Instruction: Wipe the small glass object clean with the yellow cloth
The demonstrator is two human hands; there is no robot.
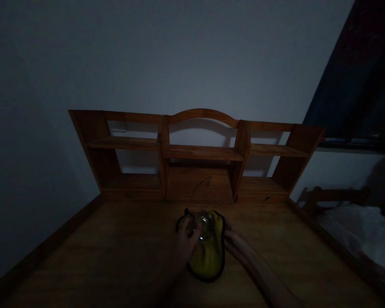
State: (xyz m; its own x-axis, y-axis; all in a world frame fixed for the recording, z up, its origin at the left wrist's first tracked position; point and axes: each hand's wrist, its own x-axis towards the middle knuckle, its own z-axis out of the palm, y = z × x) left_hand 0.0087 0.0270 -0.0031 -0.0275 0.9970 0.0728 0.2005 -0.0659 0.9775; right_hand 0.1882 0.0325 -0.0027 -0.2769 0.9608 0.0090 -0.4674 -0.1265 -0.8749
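The step in hand looks to be working a round clear glass vessel [205, 226] against a yellow cloth with black edging [208, 259], with one hand given to each. The glass lies over the upper part of the cloth, just in front of the wooden shelf unit [202, 152] at the back of the worktop [115, 248]; the dim light leaves unclear whether it is a cup or a small jar. The left hand [185, 241] has its fingers clamped on the near left side of the vessel, the thumb lying against the glass. The right hand [237, 241] is at the cloth's right edge, its fingers touching the black border; whether they pinch the fabric or only rest beside it, I cannot tell.

As I judge it, the next move calls for a steady left grip, since smooth, rounded glass could slip or roll on loose fabric. The right fingers would need a sure hold on the border before the cloth is drawn up around the glass or across it. Light pressure seems wise, and keeping the vessel low over the cloth would soften any slip.
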